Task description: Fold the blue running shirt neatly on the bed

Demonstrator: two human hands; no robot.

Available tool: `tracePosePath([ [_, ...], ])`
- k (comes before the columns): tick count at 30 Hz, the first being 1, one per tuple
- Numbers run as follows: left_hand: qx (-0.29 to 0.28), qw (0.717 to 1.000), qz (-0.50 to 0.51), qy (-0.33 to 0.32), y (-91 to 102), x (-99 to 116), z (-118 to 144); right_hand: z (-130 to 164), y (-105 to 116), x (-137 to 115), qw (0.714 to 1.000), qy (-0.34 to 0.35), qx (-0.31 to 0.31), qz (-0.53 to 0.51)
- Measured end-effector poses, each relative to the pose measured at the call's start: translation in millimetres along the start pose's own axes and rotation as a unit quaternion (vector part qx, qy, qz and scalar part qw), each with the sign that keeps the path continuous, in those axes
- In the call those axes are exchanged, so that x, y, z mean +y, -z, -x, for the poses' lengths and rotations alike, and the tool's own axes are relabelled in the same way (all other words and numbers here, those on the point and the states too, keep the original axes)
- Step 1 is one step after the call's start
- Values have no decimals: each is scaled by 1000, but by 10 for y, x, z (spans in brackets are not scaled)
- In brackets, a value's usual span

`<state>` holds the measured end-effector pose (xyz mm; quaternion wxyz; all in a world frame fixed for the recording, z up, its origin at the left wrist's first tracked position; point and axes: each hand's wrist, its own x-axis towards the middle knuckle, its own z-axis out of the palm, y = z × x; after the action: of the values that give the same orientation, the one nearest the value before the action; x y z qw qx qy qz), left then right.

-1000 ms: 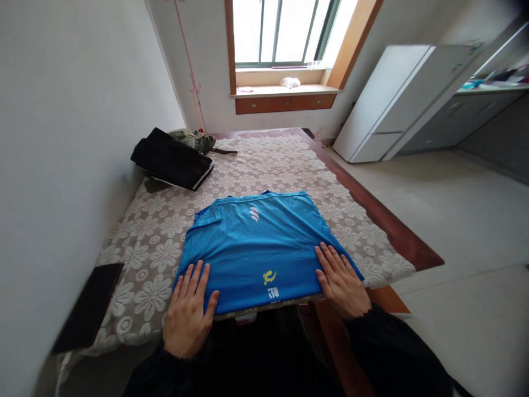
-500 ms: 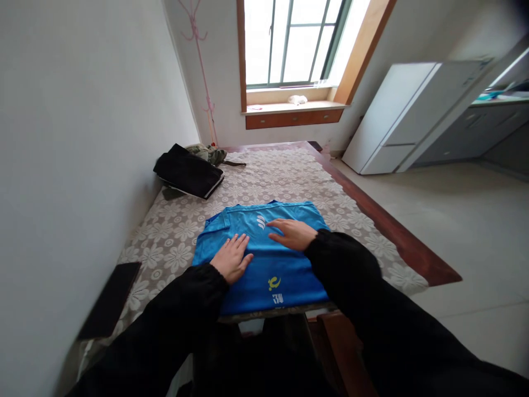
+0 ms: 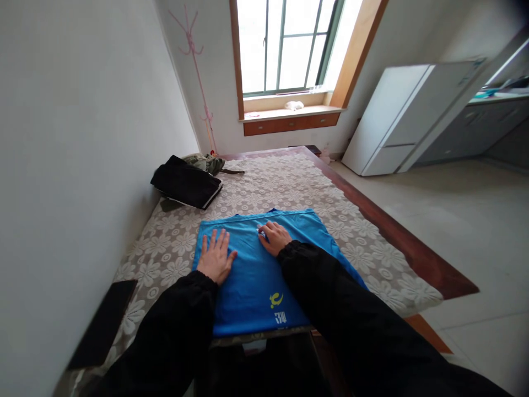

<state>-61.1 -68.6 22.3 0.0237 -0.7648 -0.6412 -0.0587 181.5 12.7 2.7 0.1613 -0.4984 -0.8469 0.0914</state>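
A blue sports shirt point(image 3: 252, 286) lies spread on the table, its straight edge at the far side. A yellow mark and white lettering show on its near part. My left hand point(image 3: 215, 259) rests flat on the shirt's left side, fingers spread. My right hand point(image 3: 275, 237) is on the upper middle of the shirt, partly over a white logo. Its fingers are bent with the thumb apart, and no cloth shows pinched between them. The black right sleeve hides part of the shirt's right side.
A floral lace tablecloth point(image 3: 173, 251) covers the wooden table. Black folded cloth point(image 3: 185, 182) and a grey-green strapped item point(image 3: 206, 164) lie at the far left. A dark flat panel point(image 3: 103, 322) is at the near left, beside the wall. A white fridge point(image 3: 397, 118) stands beyond on the right.
My left hand has moved left and slightly away, and the shirt's folded far-left corner now lies flat. My right hand has shifted left, its fingers more bent over the logo.
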Motion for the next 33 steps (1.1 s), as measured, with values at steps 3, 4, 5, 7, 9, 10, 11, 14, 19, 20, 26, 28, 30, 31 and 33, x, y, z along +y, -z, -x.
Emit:
tracePosePath([
  [3, -24, 995, 19, -95, -54, 311, 311, -8, -11, 8, 1000, 2, 10, 13],
  [4, -26, 994, 20, -107, -73, 376, 405, -7, -14, 11, 1000, 3, 10, 16],
  [5, -24, 993, 20, -110, -87, 414, 488, -4, -17, 13, 1000, 4, 10, 19],
  [7, -21, 995, 14, -101, -90, 417, 612, 2, -19, 11, 1000, 11, 6, 25],
  [9, -39, 995, 7, -90, -41, 354, 674, 12, -16, -2, 999, 17, 5, 34],
  [10, -59, 994, 5, -90, 5, 313, 680, 18, -13, -12, 999, 17, 5, 38],
  [11, -85, 992, 3, -94, 64, 273, 669, 24, -8, -24, 999, 16, 5, 42],
  [14, -175, 979, 8, -105, 286, 196, 504, 25, 25, -58, 999, 9, -2, 53],
  [19, -169, 984, 25, -45, 460, 342, -177, -99, 113, -106, 998, 11, -37, 58],
  [20, -150, 988, 25, -35, 422, 410, -322, -128, 121, -121, 998, 9, -39, 57],
  [26, -62, 997, 38, 0, -55, 718, -705, -133, 20, -211, 997, -48, -5, 67],
  [28, -43, 998, 43, 10, -184, 689, -693, -112, -39, -204, 996, -65, 6, 68],
  [30, -27, 998, 47, 20, -267, 606, -676, -112, -94, -174, 994, -90, 3, 65],
  [31, -23, 998, 47, 24, -292, 555, -673, -119, -118, -153, 993, -103, -6, 62],
  [33, -25, 998, 44, 34, -316, 449, -678, -137, -158, -98, 991, -117, -34, 56],
])
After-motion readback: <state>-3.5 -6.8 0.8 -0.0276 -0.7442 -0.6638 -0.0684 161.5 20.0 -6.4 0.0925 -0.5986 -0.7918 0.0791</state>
